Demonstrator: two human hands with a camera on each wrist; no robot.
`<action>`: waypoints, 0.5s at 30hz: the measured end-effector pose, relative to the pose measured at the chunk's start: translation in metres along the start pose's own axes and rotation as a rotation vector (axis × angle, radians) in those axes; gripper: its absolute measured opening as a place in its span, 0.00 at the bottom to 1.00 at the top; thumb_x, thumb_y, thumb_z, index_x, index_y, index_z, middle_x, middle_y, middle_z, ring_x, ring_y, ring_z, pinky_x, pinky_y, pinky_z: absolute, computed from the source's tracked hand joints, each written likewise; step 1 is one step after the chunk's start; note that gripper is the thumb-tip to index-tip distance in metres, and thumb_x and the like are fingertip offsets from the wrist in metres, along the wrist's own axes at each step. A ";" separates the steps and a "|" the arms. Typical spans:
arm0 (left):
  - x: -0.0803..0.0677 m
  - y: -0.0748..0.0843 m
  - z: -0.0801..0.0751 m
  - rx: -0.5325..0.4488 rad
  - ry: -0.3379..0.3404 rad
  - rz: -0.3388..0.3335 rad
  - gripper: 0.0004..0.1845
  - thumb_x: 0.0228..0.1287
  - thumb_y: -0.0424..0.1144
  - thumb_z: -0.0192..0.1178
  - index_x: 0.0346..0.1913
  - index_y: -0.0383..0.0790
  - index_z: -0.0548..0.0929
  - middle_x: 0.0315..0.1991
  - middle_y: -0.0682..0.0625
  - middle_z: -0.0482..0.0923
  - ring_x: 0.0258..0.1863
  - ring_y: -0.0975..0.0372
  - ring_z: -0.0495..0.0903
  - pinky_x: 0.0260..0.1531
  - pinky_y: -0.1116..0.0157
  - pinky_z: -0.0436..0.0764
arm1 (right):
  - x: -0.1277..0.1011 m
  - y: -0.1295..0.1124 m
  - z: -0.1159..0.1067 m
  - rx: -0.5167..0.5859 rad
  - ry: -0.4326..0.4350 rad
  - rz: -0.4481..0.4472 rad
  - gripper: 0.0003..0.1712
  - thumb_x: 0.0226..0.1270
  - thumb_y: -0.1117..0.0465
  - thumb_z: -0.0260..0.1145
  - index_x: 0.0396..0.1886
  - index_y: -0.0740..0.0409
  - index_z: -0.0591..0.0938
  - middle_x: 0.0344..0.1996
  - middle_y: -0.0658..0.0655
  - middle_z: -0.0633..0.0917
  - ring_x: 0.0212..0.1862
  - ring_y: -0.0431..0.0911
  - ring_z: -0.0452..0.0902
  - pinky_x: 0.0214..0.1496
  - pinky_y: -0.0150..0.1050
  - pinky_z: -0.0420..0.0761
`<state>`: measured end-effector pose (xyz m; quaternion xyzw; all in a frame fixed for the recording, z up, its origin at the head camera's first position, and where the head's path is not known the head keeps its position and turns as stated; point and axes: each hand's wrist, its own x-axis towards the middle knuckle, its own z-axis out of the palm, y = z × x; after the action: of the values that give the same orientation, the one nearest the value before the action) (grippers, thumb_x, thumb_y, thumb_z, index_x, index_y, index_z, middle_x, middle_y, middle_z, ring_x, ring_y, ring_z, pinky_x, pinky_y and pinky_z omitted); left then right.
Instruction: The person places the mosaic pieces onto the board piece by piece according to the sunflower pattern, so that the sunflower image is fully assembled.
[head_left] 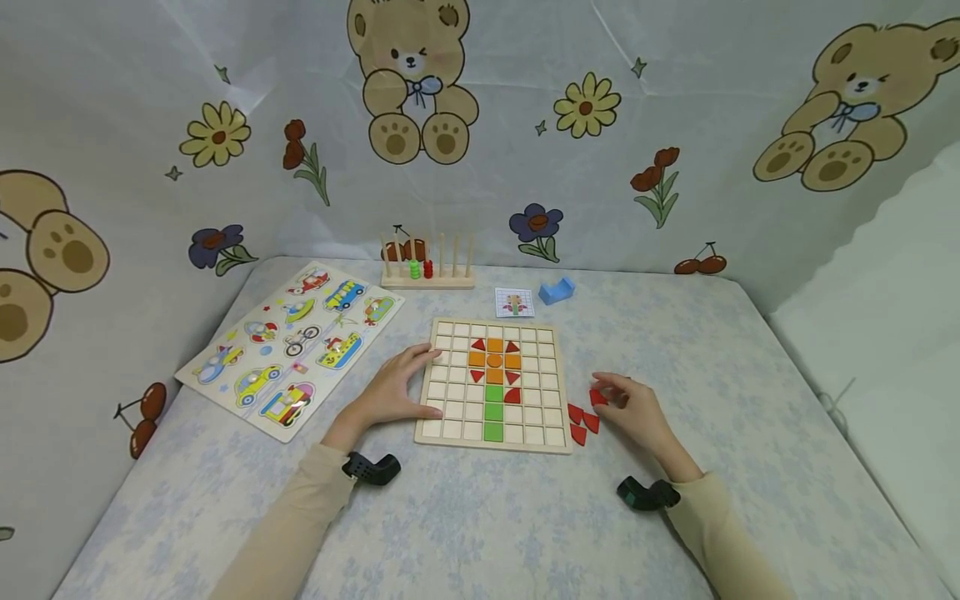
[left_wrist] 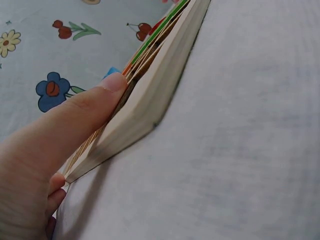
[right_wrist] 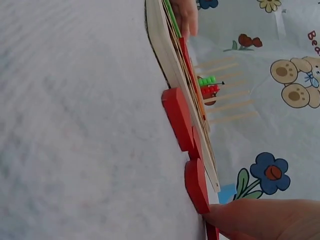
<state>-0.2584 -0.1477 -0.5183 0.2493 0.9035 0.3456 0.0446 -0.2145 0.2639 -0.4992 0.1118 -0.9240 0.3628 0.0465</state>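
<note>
A wooden grid board (head_left: pixel 456 427) lies on the table, bearing orange, green and red pieces. My left hand (head_left: pixel 397 387) rests at its left edge, thumb and fingers spread apart; in the left wrist view the straight thumb (left_wrist: pixel 75 112) lies on the board's rim. Right of the board, my right hand (head_left: pixel 633 412) pinches a red quarter-round piece (head_left: pixel 597 397) between thumb and fingers. Several similar red pieces (head_left: pixel 577 434) lie beside the board's lower right edge. One red quarter-round piece (head_left: pixel 513 396) sits on the grid, right of the green squares (head_left: pixel 493 412).
A small pattern card (head_left: pixel 514 302) and a blue block (head_left: pixel 557 290) lie behind the board. A wooden peg rack (head_left: pixel 428 282) with green and red beads stands at the back. At left lies a vehicle picture puzzle (head_left: pixel 281 367). A patterned cloth hangs behind the table.
</note>
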 end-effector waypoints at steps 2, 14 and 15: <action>0.000 0.000 0.000 -0.002 0.001 0.000 0.55 0.41 0.61 0.74 0.73 0.52 0.60 0.74 0.47 0.53 0.74 0.48 0.53 0.69 0.42 0.54 | 0.002 -0.001 0.001 -0.011 -0.003 0.006 0.27 0.56 0.69 0.70 0.58 0.64 0.78 0.43 0.62 0.85 0.40 0.50 0.79 0.38 0.31 0.75; -0.001 -0.001 0.000 0.006 0.006 0.002 0.54 0.40 0.61 0.73 0.73 0.53 0.60 0.74 0.48 0.53 0.74 0.48 0.53 0.69 0.42 0.55 | 0.018 -0.049 0.028 0.138 -0.084 -0.019 0.23 0.56 0.67 0.71 0.53 0.64 0.80 0.42 0.62 0.84 0.38 0.49 0.76 0.38 0.32 0.77; 0.000 -0.001 0.001 0.005 0.005 0.004 0.54 0.41 0.61 0.73 0.73 0.53 0.60 0.74 0.48 0.53 0.73 0.48 0.53 0.69 0.42 0.55 | 0.019 -0.054 0.032 0.143 -0.105 -0.027 0.22 0.56 0.68 0.71 0.53 0.65 0.80 0.42 0.62 0.84 0.38 0.49 0.76 0.38 0.32 0.76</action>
<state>-0.2582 -0.1479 -0.5192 0.2504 0.9040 0.3440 0.0410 -0.2200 0.2007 -0.4841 0.1461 -0.8953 0.4209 -0.0052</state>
